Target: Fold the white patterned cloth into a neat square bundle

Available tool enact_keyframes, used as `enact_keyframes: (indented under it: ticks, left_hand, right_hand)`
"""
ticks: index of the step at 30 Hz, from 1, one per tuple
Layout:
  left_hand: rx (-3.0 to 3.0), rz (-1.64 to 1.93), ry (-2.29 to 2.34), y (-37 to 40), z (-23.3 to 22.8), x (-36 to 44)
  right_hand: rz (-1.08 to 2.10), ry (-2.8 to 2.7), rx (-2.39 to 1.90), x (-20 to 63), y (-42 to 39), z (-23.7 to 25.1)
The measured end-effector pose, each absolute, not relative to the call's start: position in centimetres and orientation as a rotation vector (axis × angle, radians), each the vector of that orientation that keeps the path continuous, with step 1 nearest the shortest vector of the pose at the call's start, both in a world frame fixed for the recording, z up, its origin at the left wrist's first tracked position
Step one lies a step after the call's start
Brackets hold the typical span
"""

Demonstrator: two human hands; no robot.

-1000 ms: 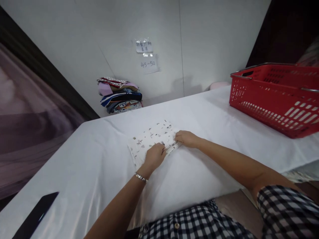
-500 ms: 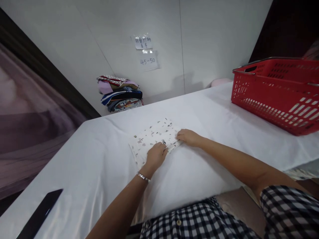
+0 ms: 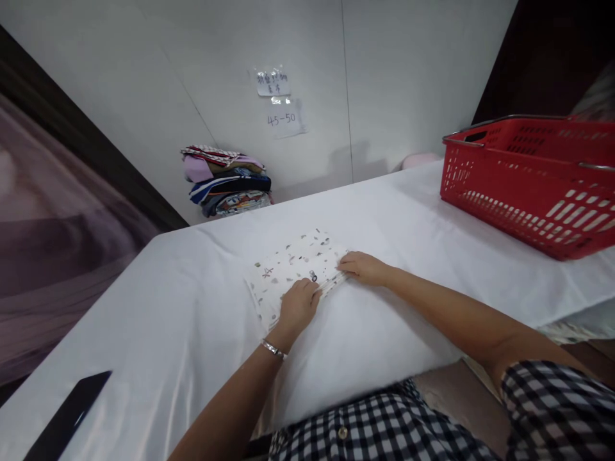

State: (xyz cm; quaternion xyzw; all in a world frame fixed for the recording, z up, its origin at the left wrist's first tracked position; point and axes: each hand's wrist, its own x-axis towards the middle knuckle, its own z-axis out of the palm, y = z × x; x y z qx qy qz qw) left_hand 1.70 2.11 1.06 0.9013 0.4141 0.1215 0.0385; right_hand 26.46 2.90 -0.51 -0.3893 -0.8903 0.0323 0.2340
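Note:
A folded white cloth [image 3: 283, 272] printed with small grey and brown motifs lies on the white-covered table [image 3: 192, 307]. Its layers show along the edge nearest me. My left hand [image 3: 298, 306], with a bracelet on the wrist, is closed on that near edge around its middle. At the right-hand corner my right hand [image 3: 364, 267] pinches the same layers, thumb underneath or hidden and fingers on top. Part of the near edge is covered by both hands.
A red plastic basket [image 3: 519, 192] with metal handles stands at the right. Behind the table's far edge is a stack of folded fabrics [image 3: 230, 182]. A flat black object [image 3: 70, 413] lies at the lower left. Paper signs [image 3: 286, 118] hang on the wall.
The view has shifted a little, so everything sits slightly further left. Both hands keep their hold on the cloth's near edge, and the cloth looks almost the same.

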Motion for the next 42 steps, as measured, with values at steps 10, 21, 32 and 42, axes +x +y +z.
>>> enact_keyframes:
  ticks: [10,21,32,42]
  left_hand:
    - [2.623,0.430,1.313,2.3,1.0,1.6]
    - [2.583,0.436,1.318,2.1,1.3,1.8]
    - [2.592,0.291,1.404,2.3,2.3,2.6]
    - [2.560,0.342,1.443,2.6,1.6,2.7]
  right_hand:
    - [0.117,-2.386,-1.116,26.7,3.1,-0.7]
    - [0.236,-2.279,-1.134,27.0,2.9,-0.9]
    - [0.194,-2.537,-1.167,26.5,3.8,0.7]
    - [0.048,-2.660,-1.124,26.3,3.7,1.1]
